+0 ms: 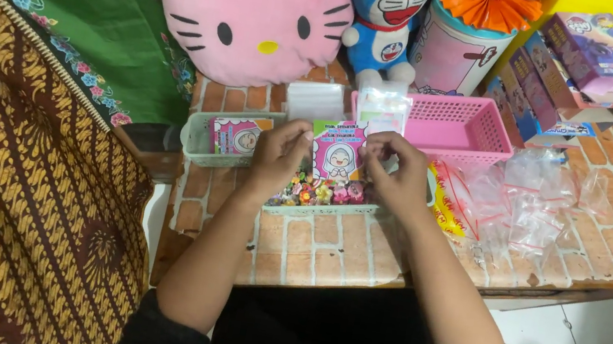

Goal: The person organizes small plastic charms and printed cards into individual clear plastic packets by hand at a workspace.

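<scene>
My left hand (278,155) and my right hand (397,175) both grip a small pink printed card in a clear packet (337,152), held upright between them above a pale green tray (198,147). Small colourful beads or trinkets (317,192) lie in the tray just under the card. Another pink card (236,135) rests in the tray's left part. The fingertips cover the card's side edges.
A pink plastic basket (464,125) holding small clear packets stands behind the tray. Loose clear zip bags (534,202) are strewn to the right on the brick-pattern table (326,250). Plush toys, a pink canister and stacked boxes (582,61) line the back. Patterned cloth hangs at left.
</scene>
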